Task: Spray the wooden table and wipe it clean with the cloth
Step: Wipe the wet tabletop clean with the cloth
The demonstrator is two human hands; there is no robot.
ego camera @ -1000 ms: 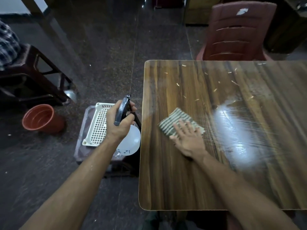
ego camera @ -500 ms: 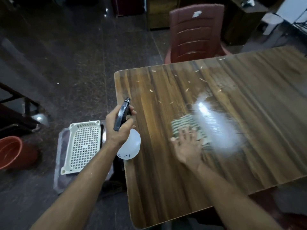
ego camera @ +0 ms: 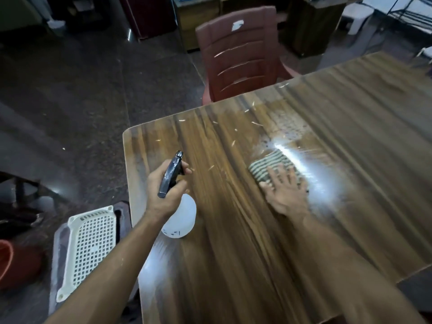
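Wiping: the striped cloth (ego camera: 272, 168) is pressed flat to the desk (ego camera: 233, 253) under the spread right hand (ego camera: 286, 191), toward the far edge, beside a bright wet glare
Spraying: the spray bottle (ego camera: 180, 213) is held over the desk's left edge, the left hand (ego camera: 167, 190) closed in a grip round its trigger head
Done: a wet sheen is seen around the cloth
Left: pale specks (ego camera: 211, 167) toward the far left corner; the near half looks unwiped
Changed: the cloth has been carried farther from the left edge; the bottle, earlier off the edge, is now above the desk
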